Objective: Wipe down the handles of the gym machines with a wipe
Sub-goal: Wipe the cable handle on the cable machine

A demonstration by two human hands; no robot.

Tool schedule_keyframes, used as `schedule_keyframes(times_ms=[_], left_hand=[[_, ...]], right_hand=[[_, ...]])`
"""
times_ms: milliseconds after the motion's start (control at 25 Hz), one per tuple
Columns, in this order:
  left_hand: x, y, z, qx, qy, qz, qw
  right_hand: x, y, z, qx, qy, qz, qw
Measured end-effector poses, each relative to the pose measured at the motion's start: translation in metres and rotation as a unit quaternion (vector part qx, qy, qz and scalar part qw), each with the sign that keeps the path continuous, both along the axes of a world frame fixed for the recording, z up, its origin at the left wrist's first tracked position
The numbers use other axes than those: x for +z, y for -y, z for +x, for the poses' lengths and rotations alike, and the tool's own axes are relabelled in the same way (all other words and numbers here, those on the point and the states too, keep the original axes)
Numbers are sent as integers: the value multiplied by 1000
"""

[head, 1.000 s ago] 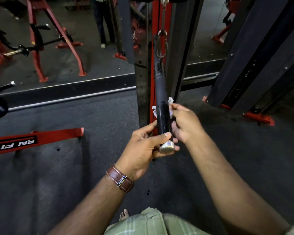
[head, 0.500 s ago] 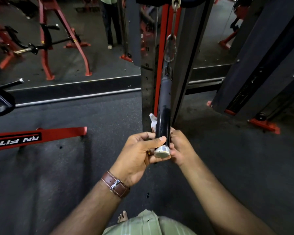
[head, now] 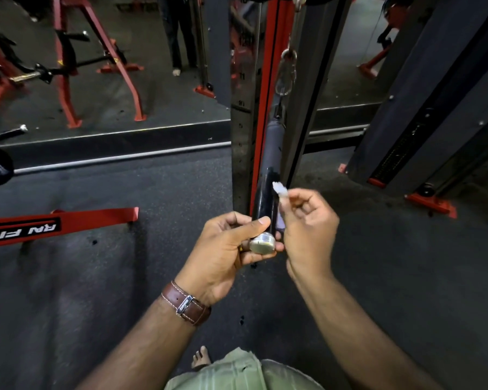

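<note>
A black cable handle (head: 266, 190) with a silver end cap (head: 262, 243) hangs from a carabiner (head: 286, 74) on the cable machine. My left hand (head: 231, 246) grips the handle's lower end, thumb over the black grip just above the cap. My right hand (head: 307, 223) is beside the handle on its right, off the grip, and pinches a small white wipe (head: 280, 190) between thumb and fingers. The wipe's tip sits against or just off the handle's right side; I cannot tell which.
The machine's numbered upright (head: 241, 122) and red post (head: 265, 108) stand right behind the handle. A dark machine column (head: 434, 94) rises at the right. A red frame bar (head: 62, 223) lies on the floor at left. A mirror reflects a standing person (head: 181, 32).
My right hand came off the lower grip, where it wrapped the wipe round the handle, and moved up and right with the wipe. The left hand kept its hold near the end cap.
</note>
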State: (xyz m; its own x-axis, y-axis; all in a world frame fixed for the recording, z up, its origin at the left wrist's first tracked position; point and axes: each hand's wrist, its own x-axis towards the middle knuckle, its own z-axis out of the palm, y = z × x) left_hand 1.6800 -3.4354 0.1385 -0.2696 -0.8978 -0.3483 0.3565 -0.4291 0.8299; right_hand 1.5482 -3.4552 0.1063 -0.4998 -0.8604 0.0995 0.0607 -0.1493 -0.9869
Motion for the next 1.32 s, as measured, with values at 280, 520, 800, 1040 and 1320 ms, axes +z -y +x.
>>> schedule_keyframes(times_ms=[280,520,800,1040,1320], left_hand=[[-3,4,-3,8,29,-5,1000],[-5,6,-8,-4,31,-22,999],[-4,10,-10,-76,55,-59,994],[-4,14,-12,-54,84,-72,992],[-2,19,-21,-13,126,-65,990]], right_hand=[[27,-13,-21,99,-310,-44,944],[47,32,-19,35,-413,-69,907],[66,43,-27,81,-449,-8,890],[61,18,-32,145,-456,-9,878],[54,59,-14,89,-490,-20,867]])
